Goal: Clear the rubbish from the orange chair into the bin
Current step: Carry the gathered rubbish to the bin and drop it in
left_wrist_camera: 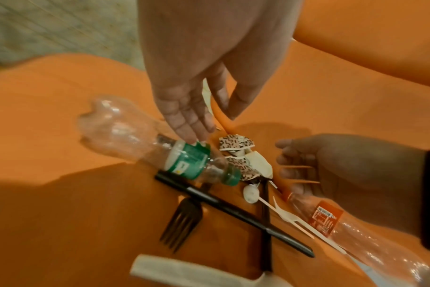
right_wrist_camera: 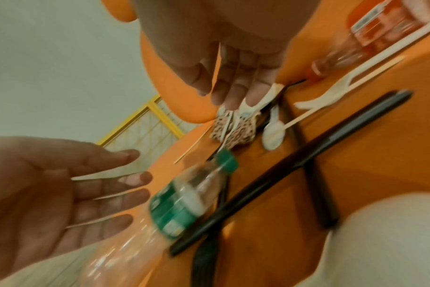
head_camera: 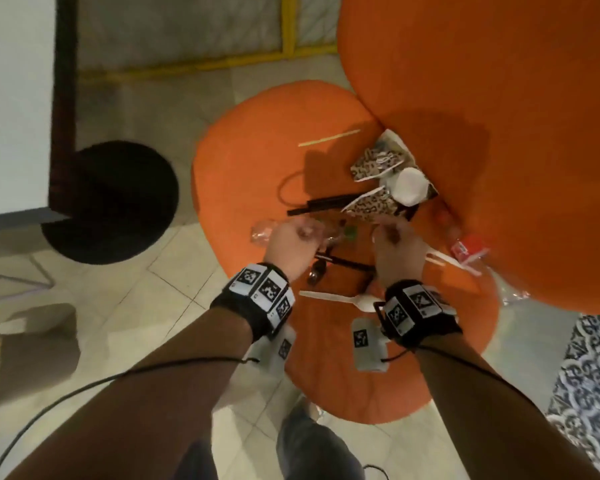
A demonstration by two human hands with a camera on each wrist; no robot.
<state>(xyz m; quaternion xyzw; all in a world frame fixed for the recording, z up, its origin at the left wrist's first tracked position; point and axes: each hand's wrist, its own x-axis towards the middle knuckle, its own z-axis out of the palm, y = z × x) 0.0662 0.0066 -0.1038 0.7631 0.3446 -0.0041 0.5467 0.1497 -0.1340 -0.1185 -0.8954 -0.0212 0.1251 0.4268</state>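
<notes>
Left hand (left_wrist_camera: 184,81) fingers straight, loosely together, tips just above the green-label bottle (left_wrist_camera: 160,153) lying on the orange chair (left_wrist_camera: 62,97); right hand (left_wrist_camera: 336,170) fingers spread, empty, beside the leopard-print scraps (left_wrist_camera: 236,145)

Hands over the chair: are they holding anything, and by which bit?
Nothing is held. The left hand is open, fingertips at the green label of a bottle. The right hand is open over torn paper.

I see a pale tiled floor (head_camera: 174,289) with a round black base (head_camera: 118,202) on it, a dark post rising from it beside a white panel (head_camera: 14,98). A yellow metal frame (head_camera: 288,26) backs the far wall.
</notes>
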